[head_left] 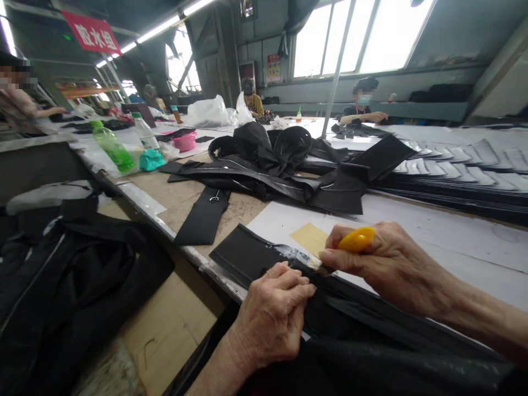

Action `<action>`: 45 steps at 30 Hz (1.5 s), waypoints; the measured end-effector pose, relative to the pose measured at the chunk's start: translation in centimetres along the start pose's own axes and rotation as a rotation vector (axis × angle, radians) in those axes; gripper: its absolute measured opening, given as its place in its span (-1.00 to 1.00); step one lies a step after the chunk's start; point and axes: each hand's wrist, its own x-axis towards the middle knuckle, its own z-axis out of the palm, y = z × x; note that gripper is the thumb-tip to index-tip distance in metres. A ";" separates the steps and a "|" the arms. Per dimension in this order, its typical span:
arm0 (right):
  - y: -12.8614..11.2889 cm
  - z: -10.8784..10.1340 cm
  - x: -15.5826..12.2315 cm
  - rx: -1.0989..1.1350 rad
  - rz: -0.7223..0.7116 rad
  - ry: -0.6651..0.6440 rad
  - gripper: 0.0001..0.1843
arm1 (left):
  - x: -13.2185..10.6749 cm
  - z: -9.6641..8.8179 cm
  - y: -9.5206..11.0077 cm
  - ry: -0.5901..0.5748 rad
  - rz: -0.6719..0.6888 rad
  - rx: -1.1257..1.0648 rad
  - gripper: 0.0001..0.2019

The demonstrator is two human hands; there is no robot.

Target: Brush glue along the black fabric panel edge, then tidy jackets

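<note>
My right hand (388, 267) is closed round a brush with a yellow handle (357, 240); its bristles (305, 258) touch a shiny wet patch on a black strip of material (247, 256) at the near edge of the table. My left hand (272, 316) is closed, fingers pressed down on the black material just below the brush tip. The strip runs on under both hands towards my lap. A tan paper square (309, 237) lies beside the strip on white sheets.
A heap of black pieces (268, 165) fills the table's middle, with a loose black strap (204, 214) in front. Rows of grey-black pieces (462, 162) lie right. Green bottle (112, 146), pink bowl (184, 141) at left. Other people sit at the far tables.
</note>
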 end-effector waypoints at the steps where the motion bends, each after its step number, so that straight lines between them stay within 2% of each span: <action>1: -0.4 -0.1 0.4 -0.058 0.001 -0.019 -0.62 | 0.0 0.0 0.0 0.002 0.001 -0.003 -0.75; 3: -1.1 0.0 1.3 -0.176 -0.006 -0.039 -0.60 | -0.1 0.0 0.0 0.004 0.000 -0.009 -0.75; 6: -2.0 0.6 2.8 -0.295 -0.093 -0.055 -0.59 | -0.1 0.0 -0.1 -0.002 -0.007 -0.017 -0.75; 9: -2.4 1.3 3.6 -0.290 -0.123 -0.009 -0.61 | -0.2 0.0 -0.2 0.000 -0.013 -0.028 -0.75; 12: -2.1 1.6 3.4 -0.184 -0.096 0.062 -0.64 | -0.3 0.1 -0.2 0.017 -0.009 -0.030 -0.74; 14: -1.6 1.6 2.6 -0.127 -0.100 0.063 -0.66 | -0.3 0.2 -0.2 0.013 -0.007 -0.029 -0.74; 19: -0.9 0.9 0.6 -0.200 -0.188 0.010 -0.64 | -0.2 0.2 -0.2 -0.009 -0.023 -0.029 -0.78; 23: -0.8 0.5 -0.1 -0.223 -0.178 0.011 -0.66 | -0.2 0.2 -0.3 -0.001 -0.020 -0.041 -0.76; 28: -0.8 0.7 0.9 -0.326 -0.223 0.025 -0.63 | -0.3 0.2 -0.2 -0.010 -0.020 -0.032 -0.77; 35: -2.0 1.7 2.8 -0.439 -0.125 0.094 -0.60 | -0.1 0.0 -0.1 -0.040 -0.046 -0.027 -0.78; 41: -1.2 0.9 0.6 -0.323 -0.214 0.037 -0.61 | -0.2 0.0 0.0 -0.025 -0.028 -0.028 -0.76; 45: -0.9 -0.7 -1.8 -0.095 -0.135 0.090 -0.60 | -0.2 0.0 0.0 -0.002 -0.005 -0.005 -0.77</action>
